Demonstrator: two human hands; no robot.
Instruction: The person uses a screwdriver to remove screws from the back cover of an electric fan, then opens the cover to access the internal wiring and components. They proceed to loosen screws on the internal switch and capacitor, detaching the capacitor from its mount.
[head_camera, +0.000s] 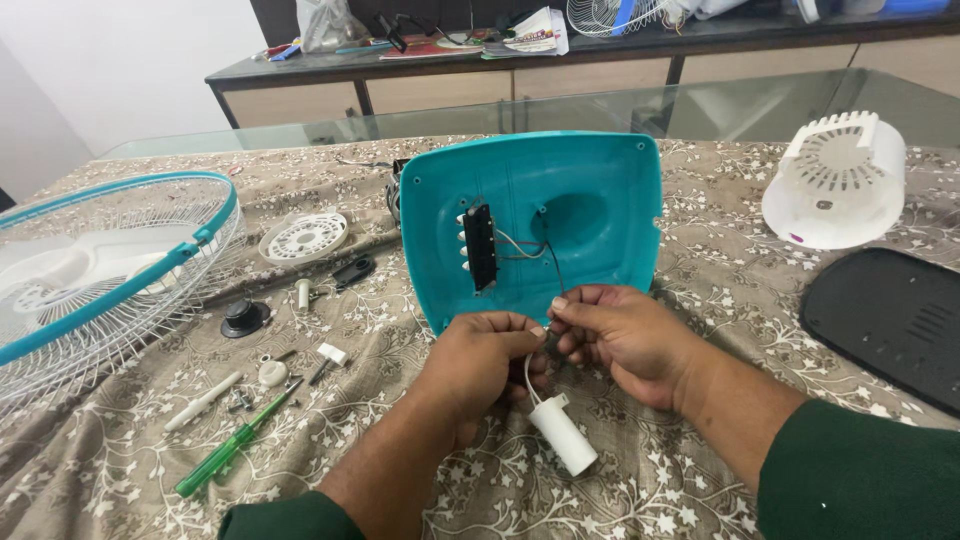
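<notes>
A teal plastic fan base shell (590, 210) stands tilted on the table, its hollow underside facing me, with a black switch block (480, 246) and thin wires inside. My left hand (478, 365) and my right hand (620, 335) meet just below its lower edge, both pinching the white wire of a small white cylindrical capacitor (563, 437) that hangs down between them. Both sleeves are dark green.
A teal-rimmed wire fan guard (100, 270) lies at the left. Nearby lie a green screwdriver (232, 448), a black knob (244, 318), a round white vented disc (303, 237) and small white parts. At right sit a white motor cover (838, 180) and a black plate (890, 315).
</notes>
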